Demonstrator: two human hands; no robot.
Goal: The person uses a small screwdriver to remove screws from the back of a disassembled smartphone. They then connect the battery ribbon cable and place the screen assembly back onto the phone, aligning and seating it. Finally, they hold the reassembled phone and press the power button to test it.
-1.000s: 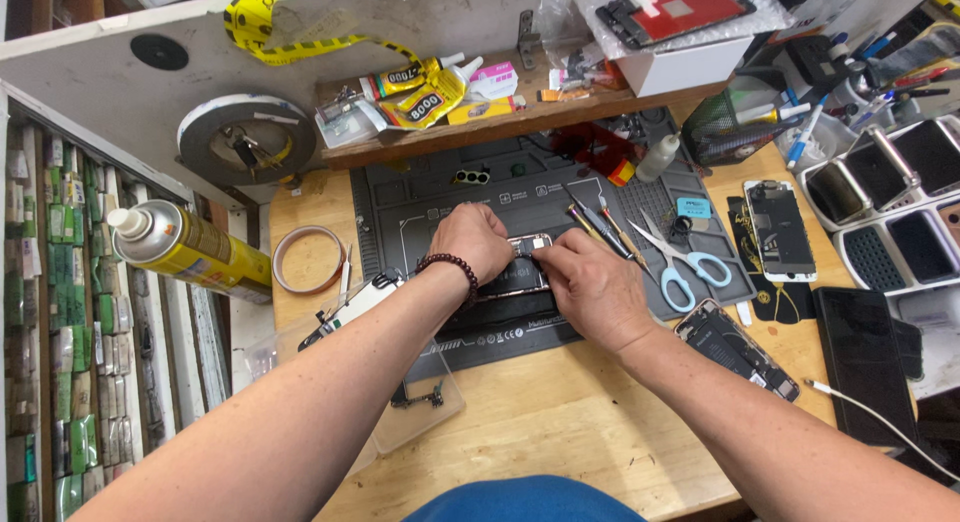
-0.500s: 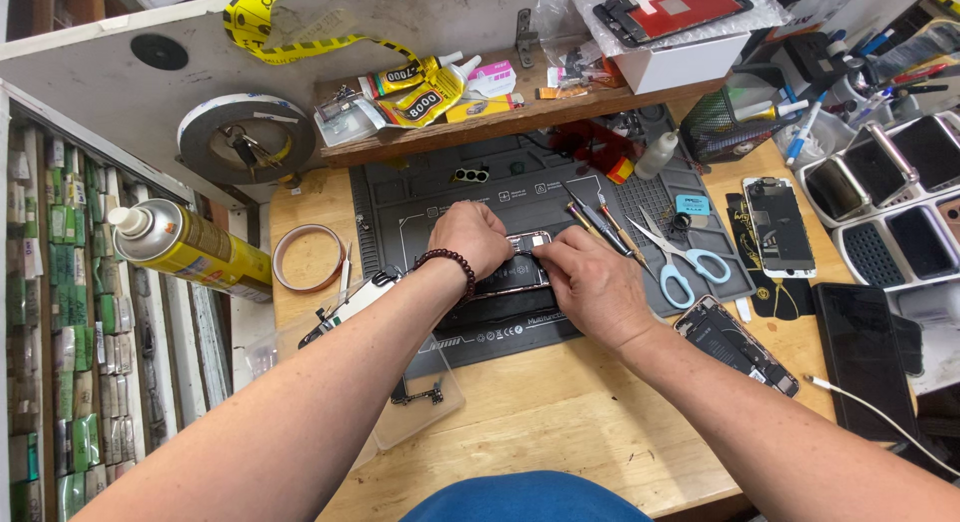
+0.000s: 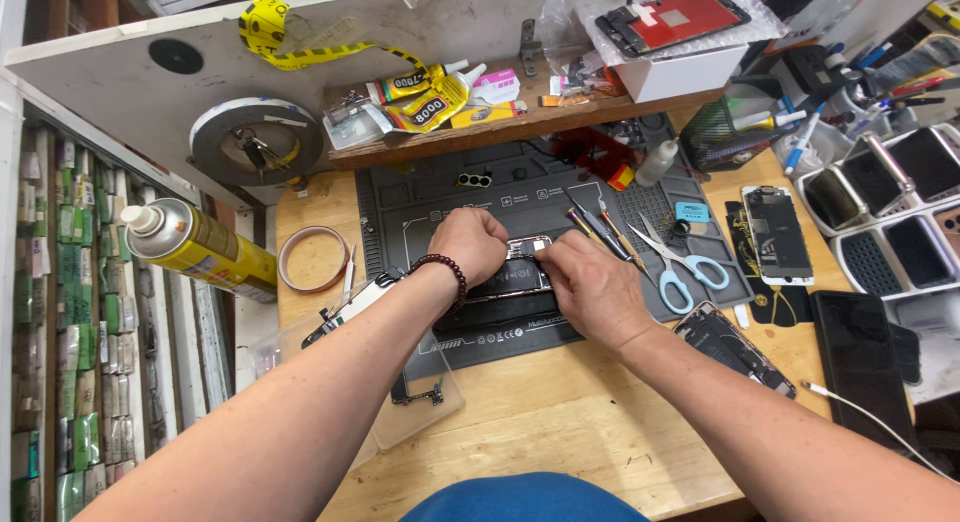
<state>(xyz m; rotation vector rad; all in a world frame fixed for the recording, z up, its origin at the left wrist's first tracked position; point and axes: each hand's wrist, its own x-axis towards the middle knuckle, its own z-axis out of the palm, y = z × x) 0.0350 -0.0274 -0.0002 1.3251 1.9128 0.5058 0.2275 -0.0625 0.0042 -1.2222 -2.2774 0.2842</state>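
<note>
Both hands, the left hand (image 3: 470, 244) and right hand (image 3: 590, 287), are closed on the opened phone (image 3: 520, 272) on the grey mat (image 3: 420, 212), its insides exposed, the work seemingly midway.

Opened phone (image 3: 515, 277) on mat (image 3: 420, 217), between my hands; scissors (image 3: 680, 262) right, spray can (image 3: 195, 247) far left.

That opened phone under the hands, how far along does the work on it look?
Done: the opened phone lies on the grey work mat with its insides bare, no screen over them. In hand: the left hand and right hand both press on it, fingertips meeting near its top end. Left: it is not yet closed up; the tweezers and scissors lie beside it.
</note>
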